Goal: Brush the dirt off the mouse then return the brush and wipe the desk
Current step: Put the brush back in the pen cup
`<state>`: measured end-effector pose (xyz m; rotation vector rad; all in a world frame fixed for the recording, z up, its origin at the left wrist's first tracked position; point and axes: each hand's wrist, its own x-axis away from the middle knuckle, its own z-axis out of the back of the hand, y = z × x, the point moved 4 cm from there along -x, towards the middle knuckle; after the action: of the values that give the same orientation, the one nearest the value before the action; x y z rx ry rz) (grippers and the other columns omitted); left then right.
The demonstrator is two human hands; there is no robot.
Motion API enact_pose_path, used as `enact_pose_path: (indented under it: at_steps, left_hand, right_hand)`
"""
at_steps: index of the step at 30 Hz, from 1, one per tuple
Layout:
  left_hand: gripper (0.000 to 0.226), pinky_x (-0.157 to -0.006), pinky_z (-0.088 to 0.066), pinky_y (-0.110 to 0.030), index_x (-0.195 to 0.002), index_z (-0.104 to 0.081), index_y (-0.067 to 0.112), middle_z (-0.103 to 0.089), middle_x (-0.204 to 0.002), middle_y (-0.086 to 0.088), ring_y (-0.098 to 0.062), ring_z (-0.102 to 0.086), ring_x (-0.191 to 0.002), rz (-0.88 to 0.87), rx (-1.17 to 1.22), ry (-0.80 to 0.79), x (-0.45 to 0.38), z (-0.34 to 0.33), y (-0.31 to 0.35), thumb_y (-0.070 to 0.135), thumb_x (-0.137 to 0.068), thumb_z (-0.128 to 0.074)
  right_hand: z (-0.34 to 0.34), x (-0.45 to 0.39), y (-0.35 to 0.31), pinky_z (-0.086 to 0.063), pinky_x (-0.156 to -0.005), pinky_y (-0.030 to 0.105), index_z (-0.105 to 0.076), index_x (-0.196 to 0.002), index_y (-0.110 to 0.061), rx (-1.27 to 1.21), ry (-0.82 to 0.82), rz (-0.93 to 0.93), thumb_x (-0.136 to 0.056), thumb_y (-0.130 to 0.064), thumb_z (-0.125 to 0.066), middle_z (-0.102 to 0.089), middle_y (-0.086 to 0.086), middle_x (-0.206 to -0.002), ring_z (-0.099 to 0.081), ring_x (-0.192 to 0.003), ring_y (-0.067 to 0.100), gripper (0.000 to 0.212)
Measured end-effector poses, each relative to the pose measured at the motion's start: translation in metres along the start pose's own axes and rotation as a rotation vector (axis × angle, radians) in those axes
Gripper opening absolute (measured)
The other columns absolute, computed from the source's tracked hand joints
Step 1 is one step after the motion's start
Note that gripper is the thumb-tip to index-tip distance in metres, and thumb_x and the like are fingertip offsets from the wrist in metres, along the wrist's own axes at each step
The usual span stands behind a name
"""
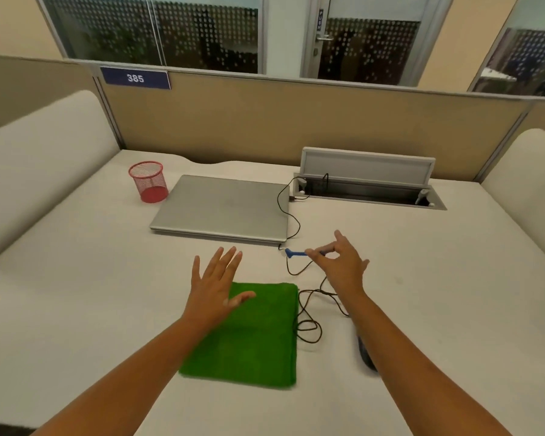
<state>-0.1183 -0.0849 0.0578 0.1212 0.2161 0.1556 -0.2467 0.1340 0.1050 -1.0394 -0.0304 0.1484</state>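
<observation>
My right hand [343,262] pinches the handle of a small blue brush [296,253] between thumb and forefinger, holding it just above the white desk [76,278] in front of the laptop. The brush head points left. My left hand [214,284] hovers open with fingers spread over the far left corner of a folded green cloth [249,338]. The dark mouse [366,354] lies on the desk under my right forearm, mostly hidden. Its thin cable [309,322] loops between the cloth and my right arm.
A closed silver laptop [221,209] lies behind my hands. A red mesh cup [148,182] stands at its left. At the back right an open cable hatch [368,190] sits in the desk. A beige partition closes off the far edge.
</observation>
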Motion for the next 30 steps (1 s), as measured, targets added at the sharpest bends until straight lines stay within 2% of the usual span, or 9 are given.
enact_pose_path:
  at_steps: [2,5,8,10,14,19,24,27,30]
  left_hand:
    - [0.08,-0.109,0.005,-0.048,-0.142,-0.023,0.02,-0.027,-0.149,-0.005,-0.019,-0.011,-0.138,0.037,-0.006,0.009,0.002,0.001,-0.027,0.074,-0.084,-0.015]
    - [0.08,-0.11,0.006,-0.048,-0.143,-0.02,0.021,-0.022,-0.151,-0.003,-0.017,-0.006,-0.139,0.109,0.015,0.023,0.004,-0.002,-0.067,0.074,-0.084,-0.012]
    - [0.088,-0.11,0.006,-0.05,-0.145,-0.016,0.021,-0.009,-0.151,0.003,-0.015,0.0,-0.14,0.219,0.042,0.032,0.007,-0.008,-0.104,0.078,-0.078,-0.003]
    - [0.096,-0.109,0.008,-0.048,-0.145,-0.006,0.023,-0.002,-0.151,0.006,-0.012,0.007,-0.138,0.319,0.066,0.014,0.012,-0.015,-0.132,0.081,-0.07,0.008]
    - [0.106,-0.111,0.008,-0.049,-0.145,0.002,0.024,0.001,-0.154,0.007,-0.011,0.01,-0.139,0.454,0.127,-0.071,0.018,-0.032,-0.177,0.085,-0.06,0.015]
    - [0.112,-0.111,0.006,-0.049,-0.144,0.007,0.024,0.005,-0.154,0.007,-0.012,0.011,-0.14,0.476,0.099,-0.162,0.01,-0.039,-0.222,0.085,-0.052,0.023]
    - [0.112,-0.111,0.006,-0.048,-0.145,0.007,0.024,0.007,-0.154,0.007,-0.013,0.01,-0.141,0.468,0.079,-0.174,-0.009,-0.041,-0.251,0.083,-0.051,0.026]
    - [0.105,-0.111,0.006,-0.048,-0.144,0.008,0.026,0.008,-0.154,0.008,-0.014,0.012,-0.14,0.444,0.036,-0.181,-0.015,-0.044,-0.261,0.08,-0.056,0.027]
    - [0.095,-0.112,0.004,-0.049,-0.145,0.001,0.028,0.001,-0.154,0.008,-0.014,0.008,-0.141,0.428,0.04,-0.127,-0.015,-0.047,-0.264,0.077,-0.066,0.019]
  right_hand:
    - [-0.024,-0.006,-0.017,0.012,-0.111,0.056,-0.063,-0.07,-0.022,0.025,-0.037,0.06,-0.075,-0.034,-0.073,-0.033,0.003,-0.152,-0.018,-0.144,0.018,0.017]
    - [-0.061,-0.019,-0.042,0.015,-0.11,0.054,-0.064,-0.072,-0.019,0.051,-0.088,0.121,-0.075,-0.035,-0.072,-0.028,0.003,-0.154,-0.011,-0.146,0.018,0.019]
    - [-0.093,-0.03,-0.066,0.015,-0.111,0.055,-0.065,-0.07,-0.019,0.038,-0.113,0.162,-0.075,-0.035,-0.073,-0.029,0.002,-0.153,-0.011,-0.146,0.017,0.018]
    - [-0.119,-0.035,-0.081,0.014,-0.11,0.056,-0.062,-0.066,-0.023,0.041,-0.138,0.18,-0.074,-0.034,-0.073,-0.031,0.001,-0.153,-0.013,-0.145,0.016,0.018]
    - [-0.161,-0.046,-0.106,0.011,-0.11,0.057,-0.063,-0.069,-0.021,0.059,-0.192,0.202,-0.074,-0.035,-0.073,-0.031,-0.001,-0.152,-0.014,-0.145,0.016,0.018]
    - [-0.209,-0.061,-0.141,0.008,-0.111,0.058,-0.062,-0.072,-0.02,0.039,-0.221,0.217,-0.076,-0.035,-0.071,-0.033,0.0,-0.152,-0.017,-0.144,0.017,0.018]
    - [-0.255,-0.07,-0.172,0.003,-0.112,0.058,-0.067,-0.077,-0.017,0.05,-0.23,0.215,-0.077,-0.038,-0.07,-0.035,0.0,-0.151,-0.023,-0.143,0.017,0.022]
    - [-0.28,-0.08,-0.191,0.001,-0.113,0.059,-0.065,-0.076,-0.018,0.033,-0.234,0.217,-0.078,-0.038,-0.07,-0.036,0.0,-0.151,-0.025,-0.142,0.018,0.02]
    - [-0.304,-0.096,-0.212,-0.008,-0.113,0.06,-0.06,-0.073,-0.022,-0.046,-0.231,0.17,-0.077,-0.039,-0.07,-0.037,0.0,-0.15,-0.031,-0.139,0.021,0.02]
